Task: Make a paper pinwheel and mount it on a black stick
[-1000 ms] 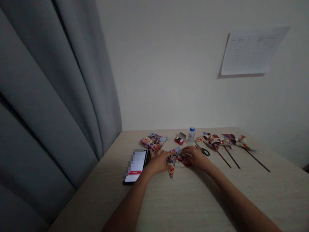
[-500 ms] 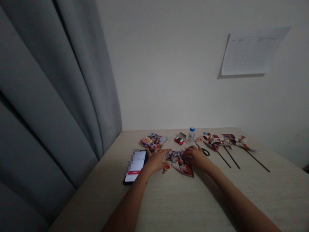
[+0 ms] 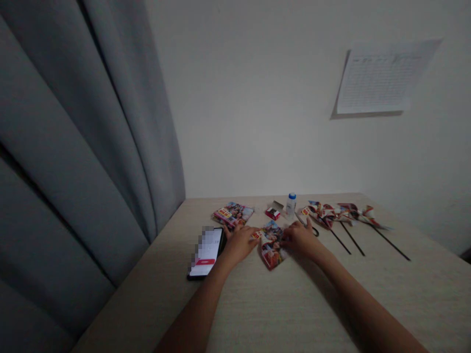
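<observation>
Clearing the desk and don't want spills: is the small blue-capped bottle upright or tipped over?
Upright: the white bottle stands on its base on the table, with its blue cap on top.

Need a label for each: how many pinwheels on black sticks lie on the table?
3. The leftmost pinwheel, middle pinwheel and rightmost pinwheel lie side by side toward the right of the table, their heads overlapping; another could be hidden there.
</observation>
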`<state>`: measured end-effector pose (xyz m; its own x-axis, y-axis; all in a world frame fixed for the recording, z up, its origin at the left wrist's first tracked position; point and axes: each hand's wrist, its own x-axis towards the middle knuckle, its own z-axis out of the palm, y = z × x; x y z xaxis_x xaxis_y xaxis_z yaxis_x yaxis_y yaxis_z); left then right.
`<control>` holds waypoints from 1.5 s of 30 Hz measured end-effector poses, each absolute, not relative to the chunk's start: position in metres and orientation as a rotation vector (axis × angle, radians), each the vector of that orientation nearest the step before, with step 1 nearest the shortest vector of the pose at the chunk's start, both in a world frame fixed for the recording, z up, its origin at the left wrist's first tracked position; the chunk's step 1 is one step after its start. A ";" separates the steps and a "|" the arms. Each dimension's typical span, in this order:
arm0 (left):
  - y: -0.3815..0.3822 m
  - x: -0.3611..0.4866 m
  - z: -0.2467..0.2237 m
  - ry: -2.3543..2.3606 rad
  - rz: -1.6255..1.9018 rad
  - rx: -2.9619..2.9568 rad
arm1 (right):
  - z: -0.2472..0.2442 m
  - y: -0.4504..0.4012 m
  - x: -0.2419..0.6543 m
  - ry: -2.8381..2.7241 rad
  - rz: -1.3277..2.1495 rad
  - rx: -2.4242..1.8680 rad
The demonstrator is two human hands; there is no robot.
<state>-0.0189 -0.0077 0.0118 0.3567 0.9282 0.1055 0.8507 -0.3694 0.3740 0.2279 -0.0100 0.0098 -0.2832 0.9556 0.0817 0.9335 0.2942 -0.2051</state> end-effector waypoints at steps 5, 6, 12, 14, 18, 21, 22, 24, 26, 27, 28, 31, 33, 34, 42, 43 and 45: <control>-0.008 -0.019 0.010 1.577 0.427 2.363 | 0.005 -0.007 0.231 -2.345 0.139 -1.704; -0.008 -0.019 0.010 1.578 0.424 2.364 | 0.003 -0.005 0.232 -2.324 0.116 -1.700; -0.006 -0.019 0.007 1.567 0.429 2.370 | -0.010 0.007 0.243 -1.980 -0.237 -1.693; -0.006 -0.019 0.007 1.561 0.416 2.373 | -0.015 0.010 0.246 -1.915 -0.334 -1.714; -0.006 -0.018 0.008 1.557 0.386 2.361 | -0.025 0.017 0.248 -1.899 -0.397 -1.776; -0.007 -0.017 0.011 1.558 0.381 2.347 | -0.030 0.024 0.249 -1.911 -0.385 -1.841; -0.008 -0.016 0.012 1.559 0.377 2.345 | -0.031 0.025 0.250 -1.917 -0.377 -1.860; -0.008 -0.016 0.012 1.560 0.377 2.348 | -0.032 0.028 0.251 -1.934 -0.360 -1.887; -0.008 -0.016 0.012 1.557 0.380 2.355 | -0.032 0.030 0.251 -1.958 -0.349 -1.902; -0.008 -0.016 0.011 1.555 0.382 2.356 | -0.032 0.031 0.251 -1.970 -0.342 -1.908; -0.008 -0.016 0.010 1.552 0.387 2.356 | -0.031 0.032 0.251 -1.981 -0.333 -1.914; -0.008 -0.016 0.009 1.549 0.410 2.353 | -0.032 0.033 0.250 -1.999 -0.291 -1.936; -0.008 -0.016 0.009 1.549 0.411 2.362 | -0.032 0.033 0.250 -2.000 -0.268 -1.948; -0.008 -0.016 0.009 1.548 0.406 2.366 | -0.032 0.033 0.250 -1.999 -0.259 -1.953; -0.010 -0.016 0.014 1.541 0.353 2.361 | -0.033 0.037 0.255 -1.994 -0.254 -1.947; -0.010 -0.017 0.015 1.535 0.349 2.358 | -0.034 0.038 0.256 -1.987 -0.255 -1.943; -0.010 -0.017 0.015 1.521 0.346 2.353 | -0.035 0.039 0.256 -1.966 -0.256 -1.929</control>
